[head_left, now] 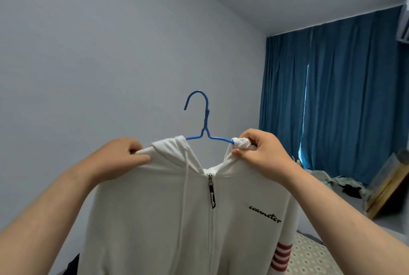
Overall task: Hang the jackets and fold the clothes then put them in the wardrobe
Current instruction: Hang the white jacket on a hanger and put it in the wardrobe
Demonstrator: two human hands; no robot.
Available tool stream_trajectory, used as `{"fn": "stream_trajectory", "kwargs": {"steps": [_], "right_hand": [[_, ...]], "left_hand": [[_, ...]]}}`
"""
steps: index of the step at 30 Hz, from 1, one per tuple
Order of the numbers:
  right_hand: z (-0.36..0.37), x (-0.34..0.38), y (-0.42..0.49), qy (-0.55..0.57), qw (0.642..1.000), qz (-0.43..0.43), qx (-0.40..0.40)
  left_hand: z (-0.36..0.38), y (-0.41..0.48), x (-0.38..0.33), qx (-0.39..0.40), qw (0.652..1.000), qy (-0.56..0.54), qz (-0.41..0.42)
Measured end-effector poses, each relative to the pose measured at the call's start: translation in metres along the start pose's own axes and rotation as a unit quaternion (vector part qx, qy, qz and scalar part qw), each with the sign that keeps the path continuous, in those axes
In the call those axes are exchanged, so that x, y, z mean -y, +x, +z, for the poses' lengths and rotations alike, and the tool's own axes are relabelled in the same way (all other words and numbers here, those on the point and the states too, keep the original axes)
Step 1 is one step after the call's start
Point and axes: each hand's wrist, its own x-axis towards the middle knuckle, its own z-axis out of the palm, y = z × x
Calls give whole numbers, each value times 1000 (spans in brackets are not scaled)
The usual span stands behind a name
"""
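A white zip-up hooded jacket (168, 212) with black script on the chest and red stripes on one sleeve hangs in front of me, zipped to the collar. A blue wire hanger (204, 120) sits inside it, its hook and neck sticking up above the collar. My left hand (120, 155) pinches the jacket's left shoulder. My right hand (260, 151) grips a bunch of white fabric at the right shoulder, over the hanger's arm. The hanger's left arm is hidden under the hood.
A pale wall fills the left and centre. Dark blue curtains (332, 102) cover the window at right. Below them lies a heap of clothes (345, 186) beside a wooden frame (385, 188). A patterned mattress (309, 254) shows at the lower right.
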Motion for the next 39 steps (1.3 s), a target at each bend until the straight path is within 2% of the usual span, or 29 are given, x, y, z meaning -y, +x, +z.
{"fn": "stream_trajectory", "kwargs": {"steps": [3,6,9,12,16,18,21,22,23,25,27,28,30,32,33,35,37,39], "right_hand": [[14,2,-1,-21,999,-29,24],[26,8,1,-28,998,-47,34],[26,8,2,-34,998,-39,44],[20,9,-1,-45,995,-11,88],[-1,15,6,13,979,108,170],[-3,13,10,69,944,206,247],[6,2,12,140,839,369,375],[10,-2,9,148,820,396,386],[19,-7,4,145,817,406,384],[42,-15,-5,102,864,376,320],[66,-22,-17,22,930,307,203],[73,-23,-22,-13,942,280,186],[75,-19,-32,-30,934,281,218],[67,-8,-34,-167,907,286,260],[65,-8,-33,-111,889,338,287],[56,-12,-23,-15,881,298,367],[38,-5,-20,117,856,292,410],[31,-3,-12,201,859,258,395]], "left_hand": [[6,6,-21,-10,989,-146,20],[25,17,-46,61,990,-116,54],[46,24,-49,58,986,-144,62],[56,29,-49,45,987,-139,61],[64,30,-59,34,991,-115,64],[67,30,-64,35,992,-102,70],[69,30,-73,42,993,-71,81],[70,30,-75,43,993,-60,87],[70,29,-77,44,993,-50,95],[70,26,-81,47,992,-31,111],[69,23,-85,49,991,-17,122],[68,22,-86,50,991,-11,125],[65,19,-86,53,991,4,126],[64,16,-83,58,991,6,119],[64,14,-82,61,991,2,116],[63,11,-79,70,991,-10,113],[63,8,-76,78,991,-25,108],[62,6,-72,88,991,-44,93]]}}
